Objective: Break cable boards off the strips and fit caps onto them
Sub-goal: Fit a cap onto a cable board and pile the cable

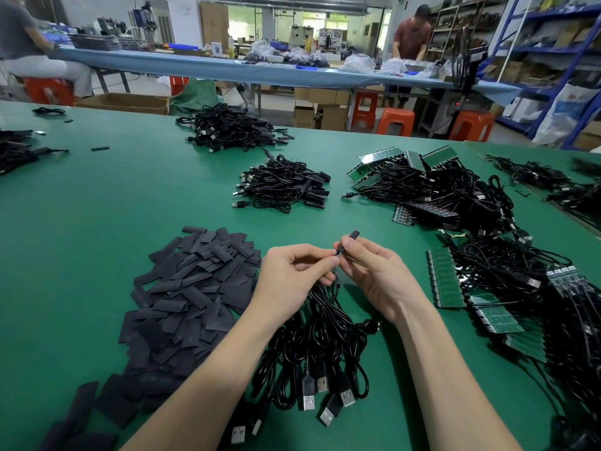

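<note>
Black cap [353,235] pinched in right hand [374,275], cable [336,278] gripped in left hand [292,271].

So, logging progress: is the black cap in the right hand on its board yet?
Cannot tell: right hand pinches the black cap; fingers hide the joint.

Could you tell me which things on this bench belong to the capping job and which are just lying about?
In the job:
left hand and right hand, pinching a cable end
black cap, in the right hand
pile of caps
board strips
cable bunch

Lying about:
far cable heap
orange stools
cardboard boxes
</note>
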A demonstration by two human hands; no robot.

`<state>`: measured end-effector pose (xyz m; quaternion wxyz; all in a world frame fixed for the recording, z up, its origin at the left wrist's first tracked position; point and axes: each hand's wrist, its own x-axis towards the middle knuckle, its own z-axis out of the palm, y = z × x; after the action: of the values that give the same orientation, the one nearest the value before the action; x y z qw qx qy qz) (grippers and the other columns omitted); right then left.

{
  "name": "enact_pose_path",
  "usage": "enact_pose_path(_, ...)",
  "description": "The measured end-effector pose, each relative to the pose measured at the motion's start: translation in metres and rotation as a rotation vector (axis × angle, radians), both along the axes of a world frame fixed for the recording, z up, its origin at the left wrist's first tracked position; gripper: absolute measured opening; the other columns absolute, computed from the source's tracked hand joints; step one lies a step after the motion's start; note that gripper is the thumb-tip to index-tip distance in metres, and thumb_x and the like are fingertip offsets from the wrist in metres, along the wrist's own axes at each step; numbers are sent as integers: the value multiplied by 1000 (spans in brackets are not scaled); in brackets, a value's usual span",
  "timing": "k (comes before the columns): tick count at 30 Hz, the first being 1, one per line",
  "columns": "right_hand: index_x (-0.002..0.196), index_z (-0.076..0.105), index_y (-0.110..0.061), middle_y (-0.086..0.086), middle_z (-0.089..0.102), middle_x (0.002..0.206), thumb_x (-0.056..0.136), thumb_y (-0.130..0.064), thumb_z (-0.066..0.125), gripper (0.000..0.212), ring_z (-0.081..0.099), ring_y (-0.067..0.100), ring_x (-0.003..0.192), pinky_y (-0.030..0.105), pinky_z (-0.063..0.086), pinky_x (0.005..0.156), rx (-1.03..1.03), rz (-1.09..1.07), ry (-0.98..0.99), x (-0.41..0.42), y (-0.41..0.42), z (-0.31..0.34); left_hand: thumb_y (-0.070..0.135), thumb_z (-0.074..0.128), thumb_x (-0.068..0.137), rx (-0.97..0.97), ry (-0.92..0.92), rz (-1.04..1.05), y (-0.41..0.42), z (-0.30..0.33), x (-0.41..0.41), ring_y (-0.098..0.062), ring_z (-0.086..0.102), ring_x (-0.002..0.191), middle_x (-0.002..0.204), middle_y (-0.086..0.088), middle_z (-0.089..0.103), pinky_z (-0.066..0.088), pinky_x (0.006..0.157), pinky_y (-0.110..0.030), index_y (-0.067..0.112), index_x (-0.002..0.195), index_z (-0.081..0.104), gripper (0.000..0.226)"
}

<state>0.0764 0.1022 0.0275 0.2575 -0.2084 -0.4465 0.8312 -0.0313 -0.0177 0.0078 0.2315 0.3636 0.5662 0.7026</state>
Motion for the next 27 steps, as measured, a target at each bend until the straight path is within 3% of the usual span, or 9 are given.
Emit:
enact_pose_path(4, 88, 74, -4, 10, 76, 92, 76, -14, 75, 16, 73, 13, 83, 19, 59, 76, -68, 0, 26, -1, -1, -5, 3, 78, 84, 10, 2, -12, 0, 0, 0, -17, 71, 64, 72, -11, 75, 57, 65, -22, 11, 87, 79, 9)
enact_pose_path(8, 97, 71, -3, 11, 76, 97, 77, -12, 74, 22, 74, 15, 90, 21, 59, 82, -64, 16, 47, 0, 0, -5, 3, 78, 84, 15, -7, 4, 1, 1, 1, -17, 71, 64, 71, -10, 75, 57, 65, -21, 12, 87, 78, 10)
enact_pose_path(18, 88, 77, -4, 11, 76, 92, 72, -11, 78, 17, 74, 14, 83, 19, 59, 74, -111, -34, 37, -3, -2, -8, 4, 77, 85, -5, -1, -6, 0, 2, 1, -17, 72, 65, 72, -9, 75, 57, 67, -21, 14, 87, 78, 10)
enact_pose_path(23, 98, 72, 0, 12, 76, 93, 74, -12, 78, 27, 74, 15, 85, 19, 58, 75, -80, 6, 12, -2, -1, -7, 2, 77, 84, -5, 15, -5, -1, 3, 1, -16, 72, 64, 73, -8, 76, 57, 66, -20, 12, 87, 78, 11)
enact_pose_path(27, 88, 76, -3, 11, 76, 92, 74, -11, 77, 16, 74, 15, 84, 17, 58, 75, -72, 44, 19, 0, -1, -6, 2, 77, 84, 7, 25, -13, -3, 3, 2, -16, 72, 65, 73, -7, 76, 57, 67, -21, 13, 86, 78, 12)
